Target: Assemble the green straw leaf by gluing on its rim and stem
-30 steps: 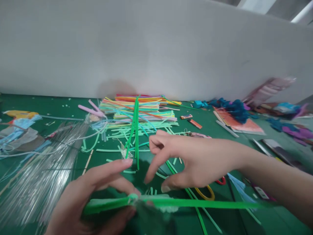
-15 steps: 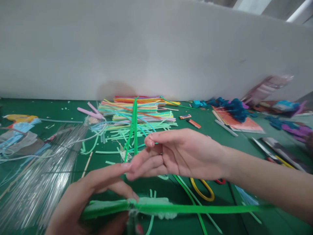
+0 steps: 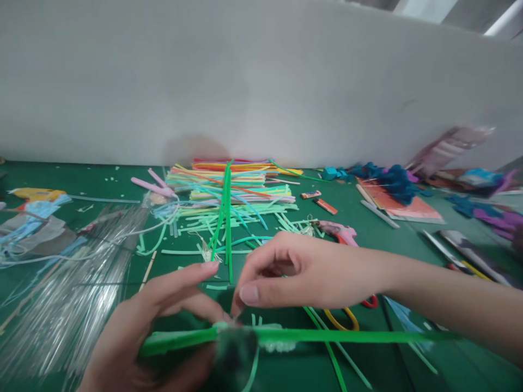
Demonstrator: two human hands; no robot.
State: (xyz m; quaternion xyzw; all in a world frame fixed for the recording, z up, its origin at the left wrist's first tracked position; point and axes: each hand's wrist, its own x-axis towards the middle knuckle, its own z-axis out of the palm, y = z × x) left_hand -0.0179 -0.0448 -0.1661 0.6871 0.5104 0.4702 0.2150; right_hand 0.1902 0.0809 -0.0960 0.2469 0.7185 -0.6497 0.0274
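Observation:
My left hand point(image 3: 159, 332) grips a long green strip point(image 3: 327, 336) that runs level across the bottom of the view, with a pale green fuzzy bit point(image 3: 278, 337) and a dark blurred object point(image 3: 232, 359) at its middle. Its index finger points out straight. My right hand point(image 3: 302, 272) reaches in from the right, thumb and fingers pinched together just above the strip's middle, close to my left fingertips. What the pinch holds is too small to tell.
On the green table point(image 3: 122, 179) lie a stack of coloured strips point(image 3: 232, 185), loose green strips point(image 3: 224, 218), clear rods point(image 3: 73, 283) at left, a pink glue gun point(image 3: 339, 233), yellow-handled scissors point(image 3: 343, 321) and blue scraps point(image 3: 388, 179). A grey wall point(image 3: 261, 81) stands behind.
My right hand has come down from above the table and curled from outstretched fingers into a pinch at the strip's middle. My left hand has kept its hold.

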